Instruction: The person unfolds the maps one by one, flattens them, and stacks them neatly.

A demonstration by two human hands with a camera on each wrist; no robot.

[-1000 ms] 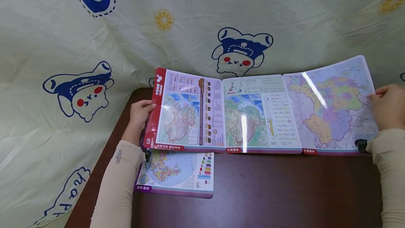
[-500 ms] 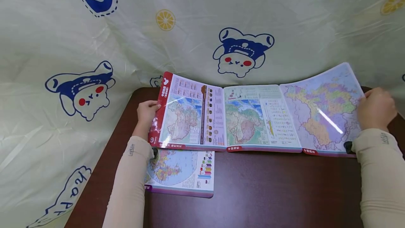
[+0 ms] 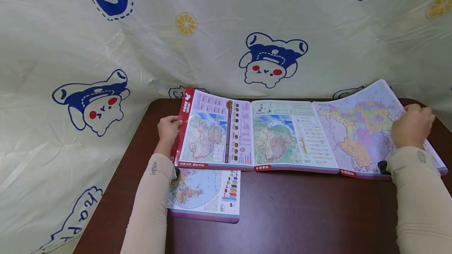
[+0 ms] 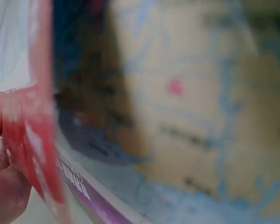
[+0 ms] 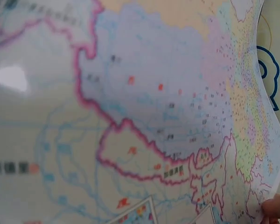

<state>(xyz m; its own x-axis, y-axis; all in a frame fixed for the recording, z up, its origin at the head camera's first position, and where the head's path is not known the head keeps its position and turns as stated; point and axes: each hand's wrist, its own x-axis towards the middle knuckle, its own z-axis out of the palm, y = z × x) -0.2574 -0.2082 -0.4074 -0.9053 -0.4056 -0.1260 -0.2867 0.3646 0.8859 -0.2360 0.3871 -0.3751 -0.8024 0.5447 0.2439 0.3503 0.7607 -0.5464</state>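
Note:
A glossy folding map lies opened out to three panels across the table in the head view. Its red left border is pinched between the thumb and fingers of my left hand. At the far right panel, my right hand grips the outer edge, and that panel curves upward toward its top corner. Under the left panel a second map with a purple edge shows partly. The right wrist view is filled by the printed map sheet, with a fingertip at its border.
Both maps are on a dark brown table. A pale curtain printed with cartoon figures hangs right behind the table's back edge, close to the top of the opened map.
My right hand has moved left and slightly down with the map's right edge, and the panels have sunk nearer the table. My left hand has shifted a little right.

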